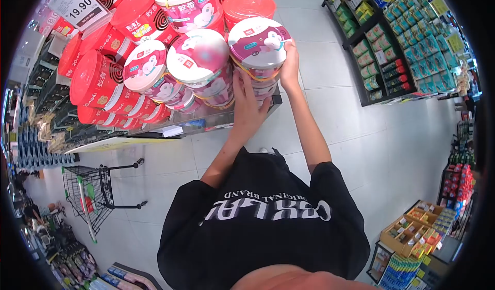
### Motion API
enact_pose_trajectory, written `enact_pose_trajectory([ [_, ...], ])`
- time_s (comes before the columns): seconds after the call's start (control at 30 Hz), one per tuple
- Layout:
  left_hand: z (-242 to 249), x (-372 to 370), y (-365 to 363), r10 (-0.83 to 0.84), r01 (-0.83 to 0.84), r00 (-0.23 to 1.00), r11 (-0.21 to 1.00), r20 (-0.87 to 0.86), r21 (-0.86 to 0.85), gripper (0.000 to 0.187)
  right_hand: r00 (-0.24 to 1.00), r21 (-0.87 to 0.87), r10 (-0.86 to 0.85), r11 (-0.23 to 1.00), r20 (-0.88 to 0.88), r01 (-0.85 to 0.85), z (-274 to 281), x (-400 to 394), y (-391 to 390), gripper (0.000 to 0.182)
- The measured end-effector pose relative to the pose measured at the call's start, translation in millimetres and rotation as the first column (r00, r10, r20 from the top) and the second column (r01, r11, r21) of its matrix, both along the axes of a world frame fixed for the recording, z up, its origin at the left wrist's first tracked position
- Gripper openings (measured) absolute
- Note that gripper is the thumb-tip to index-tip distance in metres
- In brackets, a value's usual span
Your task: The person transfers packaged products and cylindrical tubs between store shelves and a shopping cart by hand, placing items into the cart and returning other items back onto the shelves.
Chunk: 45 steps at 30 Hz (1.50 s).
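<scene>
At the front right corner of the display, a white-and-magenta mosquito coil tub (258, 42) stands with a yellow band around it. It appears stacked on another like tub. My right hand (290, 65) grips its right side near the lid. My left hand (248, 101) presses against the left and near side, fingers reaching up between this tub and its neighbour. That neighbouring magenta tub (198, 58) has a white lid with a cartoon figure. Left of it sits another similar tub (147, 65). My left fingertips are partly hidden between the tubs.
Red mosquito coil tubs (95, 78) are piled on the left, under a 19.90 price sign (77, 6). A shopping cart (90, 192) stands on the tiled floor (340, 114) at left. Stocked shelves (386, 47) rise at right; boxed goods (415, 230) sit at lower right.
</scene>
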<state>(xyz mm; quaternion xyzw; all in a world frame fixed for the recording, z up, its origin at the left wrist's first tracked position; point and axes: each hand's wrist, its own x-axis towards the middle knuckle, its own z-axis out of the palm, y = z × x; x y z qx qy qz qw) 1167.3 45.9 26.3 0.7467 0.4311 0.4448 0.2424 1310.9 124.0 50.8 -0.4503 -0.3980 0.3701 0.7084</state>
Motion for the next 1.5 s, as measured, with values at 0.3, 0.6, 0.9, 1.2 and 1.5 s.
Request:
enact_pose_trajectory([
  [0.3, -6, 8, -10, -0.036, 0.036, 0.999, 0.999, -0.005, -0.026, 0.094, 0.99, -0.018, 0.006, 1.0, 0.143, -0.004, -5, 8, -8, 0.056],
  [0.6, -80, -106, -118, 0.049, -0.107, 0.972, 0.963, -0.231, -0.247, 0.067, 0.983, -0.07, -0.136, 0.987, 0.125, 0.146, -65, -1, -112, 0.025],
  [0.9, -248, -407, -384, -0.039, -0.618, 0.755, 0.291, -0.654, -0.73, 0.052, 0.529, -0.614, 0.803, 0.57, 0.276, -0.545, -242, -281, -303, 0.004],
  [1.2, -246, -553, -489, 0.659, -0.773, 0.506, 0.061, -0.556, -0.631, 0.053, -0.26, -0.514, 0.888, -0.033, 0.378, -0.857, -197, -591, -301, 0.008],
  [1.5, -293, -605, -537, 0.747, -0.525, 0.469, -0.194, -0.471, -0.829, 0.051, -0.247, -0.228, 0.715, -0.125, 0.654, -0.966, -157, -914, -260, 0.033],
])
